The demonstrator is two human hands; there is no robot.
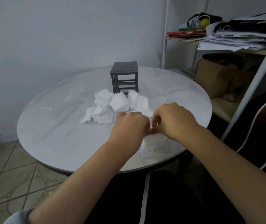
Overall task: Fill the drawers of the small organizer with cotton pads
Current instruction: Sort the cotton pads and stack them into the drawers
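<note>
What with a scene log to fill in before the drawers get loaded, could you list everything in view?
table: one, white, round, centre of view
organizer: one, dark grey, far side of the table; its slots look empty
cotton pads: loose heap, too many to count, white, in front of the organizer; more by the near edge under the hands
shelf: one, white, right of the table
papers: one stack, white, on top of the shelf
paper bag: one, brown, under the papers
floor: tiled, beige, lower left
left hand: one, fingers curled, over the near pads; grip hidden
right hand: one, fingers curled, pinching a pad
</note>
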